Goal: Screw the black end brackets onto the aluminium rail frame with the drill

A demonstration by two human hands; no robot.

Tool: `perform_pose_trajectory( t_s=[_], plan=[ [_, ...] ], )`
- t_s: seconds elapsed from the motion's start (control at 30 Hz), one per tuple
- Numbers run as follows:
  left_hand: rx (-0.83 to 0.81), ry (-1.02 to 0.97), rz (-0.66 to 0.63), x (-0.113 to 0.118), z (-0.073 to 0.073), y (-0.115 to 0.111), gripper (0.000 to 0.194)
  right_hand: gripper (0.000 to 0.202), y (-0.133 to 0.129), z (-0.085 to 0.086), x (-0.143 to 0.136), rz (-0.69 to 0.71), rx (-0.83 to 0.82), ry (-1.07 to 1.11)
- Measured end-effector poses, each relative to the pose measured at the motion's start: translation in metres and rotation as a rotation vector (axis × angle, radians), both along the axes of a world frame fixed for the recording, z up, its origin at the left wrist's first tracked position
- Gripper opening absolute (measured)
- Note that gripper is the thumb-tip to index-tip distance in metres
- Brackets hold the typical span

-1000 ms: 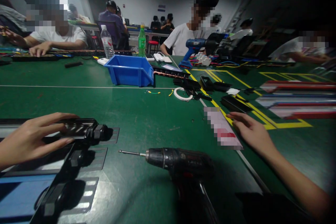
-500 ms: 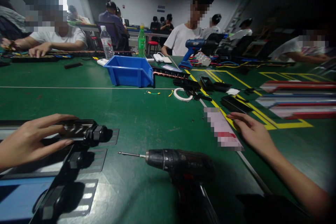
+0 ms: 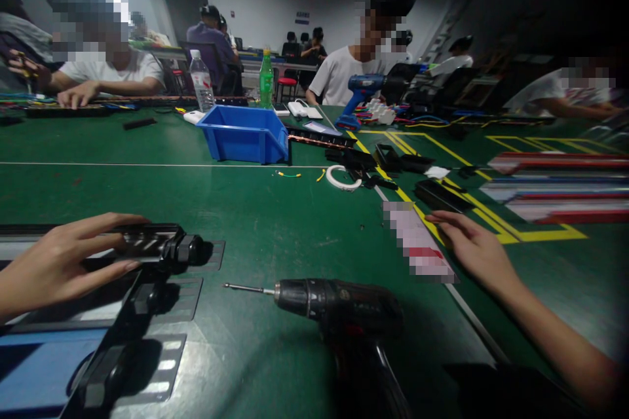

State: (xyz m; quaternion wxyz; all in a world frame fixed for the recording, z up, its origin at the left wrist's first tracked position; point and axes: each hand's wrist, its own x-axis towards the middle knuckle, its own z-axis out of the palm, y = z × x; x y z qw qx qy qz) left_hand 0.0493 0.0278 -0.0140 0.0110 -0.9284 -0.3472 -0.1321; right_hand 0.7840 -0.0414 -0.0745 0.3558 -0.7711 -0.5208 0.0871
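At the left edge, my left hand (image 3: 73, 262) rests with spread fingers on a dark, shiny long housing (image 3: 152, 242) that ends in a black cable gland. Two similar units with slotted end plates lie nearer; the nearest has a blue surface (image 3: 44, 366). On the right, my right hand (image 3: 474, 245) holds nothing, its fingers partly extended at the edge of a blurred pinkish sheet (image 3: 417, 242). A black power drill (image 3: 339, 304) with a long bit lies between my hands, bit pointing left.
A blue bin (image 3: 246, 137), a bottle (image 3: 201, 82), a green bottle (image 3: 266, 78) and a blue drill (image 3: 361, 95) stand farther back. A white ring (image 3: 343, 185) lies near black parts (image 3: 442, 195). Several people sit around the tables.
The person across the table has leaned slightly and lowered their head. The view has shifted a little; my hands and the black drill keep their places.
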Motion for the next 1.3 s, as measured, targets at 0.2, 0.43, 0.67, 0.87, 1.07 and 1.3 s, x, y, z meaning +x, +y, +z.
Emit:
perform_pose_trajectory(
  t_s=[0.2,0.43,0.67,0.87,1.07,1.3],
  plan=[
    [-0.019,-0.021,0.029,0.003,0.002,-0.002,0.024,0.034,0.000,-0.001,0.002,-0.006,0.009,0.005],
    [0.010,0.013,-0.021,0.000,0.001,0.001,0.020,0.033,0.001,-0.005,0.005,-0.006,0.005,0.011],
    [0.009,-0.003,-0.017,0.002,0.003,-0.001,0.021,0.034,0.000,-0.002,0.004,-0.007,0.009,0.003],
    [0.003,0.003,-0.022,0.000,0.001,0.000,0.019,0.034,0.001,-0.001,0.001,-0.015,0.006,0.018],
    [0.006,0.023,-0.034,-0.003,0.000,0.002,0.020,0.033,0.001,0.002,-0.005,-0.023,0.008,0.032],
    [-0.015,-0.045,0.010,0.005,0.003,-0.003,0.021,0.033,0.000,0.002,-0.006,-0.017,0.007,0.050]
  ],
)
